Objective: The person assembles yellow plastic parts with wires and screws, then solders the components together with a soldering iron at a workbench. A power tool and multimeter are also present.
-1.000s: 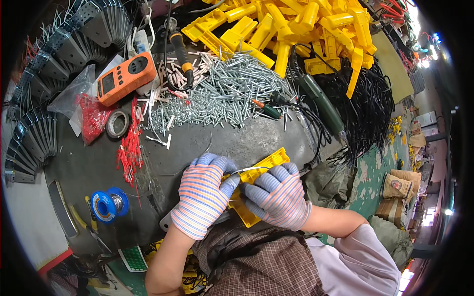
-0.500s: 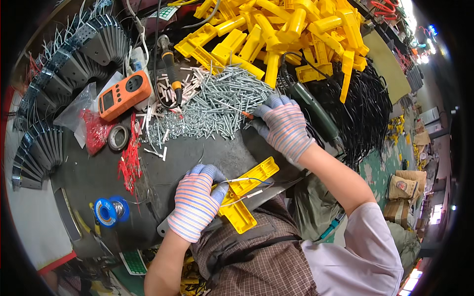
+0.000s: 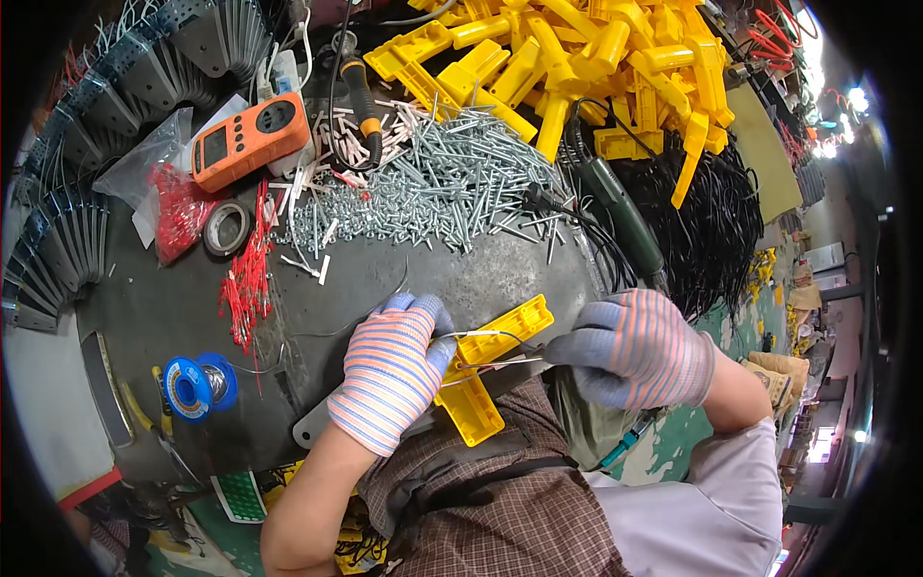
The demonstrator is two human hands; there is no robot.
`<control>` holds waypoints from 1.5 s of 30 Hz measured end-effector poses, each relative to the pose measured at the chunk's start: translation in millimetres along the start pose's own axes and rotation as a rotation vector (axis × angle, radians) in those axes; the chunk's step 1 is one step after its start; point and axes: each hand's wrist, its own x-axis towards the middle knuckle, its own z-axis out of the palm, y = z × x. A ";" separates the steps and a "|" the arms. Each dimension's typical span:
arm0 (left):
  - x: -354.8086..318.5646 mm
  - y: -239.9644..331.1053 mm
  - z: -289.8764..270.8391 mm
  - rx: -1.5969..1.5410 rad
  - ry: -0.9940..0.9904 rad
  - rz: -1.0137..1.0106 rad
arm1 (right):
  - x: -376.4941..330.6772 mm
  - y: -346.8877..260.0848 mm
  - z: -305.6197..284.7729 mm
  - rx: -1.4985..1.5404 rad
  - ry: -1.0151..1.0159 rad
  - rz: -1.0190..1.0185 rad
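Observation:
My left hand (image 3: 392, 370), in a striped glove, grips a T-shaped yellow plastic housing (image 3: 469, 409) at its left side, thumb on top. Thin wires and a pale sleeve lie over the open shell. From the closed fingers of my right hand (image 3: 639, 351), gloved too, a thin metal-shafted tool (image 3: 514, 362) points left across the housing; its handle is hidden in the glove. The housing rests over the front edge of the dark table (image 3: 365, 279), above my checked apron. Beyond it lies a heap of silver screws (image 3: 471, 173).
Yellow housings (image 3: 577, 58) pile up at the back, beside black cables (image 3: 707, 221) and a green-handled tool (image 3: 620, 212). On the left are an orange meter (image 3: 248, 142), red leads (image 3: 248, 288), a tape roll (image 3: 227, 228), a blue solder spool (image 3: 197, 388) and pliers (image 3: 159, 438).
My right hand has drawn back from the screw heap toward me, bringing the thin tool to the housing. My left hand keeps its hold. The whole view has shifted slightly.

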 end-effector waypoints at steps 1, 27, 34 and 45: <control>0.3 0.1 -0.4 0.006 -0.007 -0.009 | 5.0 -2.7 2.4 -0.130 0.005 -0.076; -1.4 84.7 -4.6 -0.363 0.625 0.717 | 72.6 0.7 28.2 -0.013 -0.515 0.102; 12.2 69.3 -4.1 -0.453 0.678 0.742 | 51.4 31.5 64.9 0.083 -0.559 0.043; -4.6 55.3 -14.8 -0.295 0.626 0.698 | 48.4 22.9 53.8 0.028 -0.400 -0.214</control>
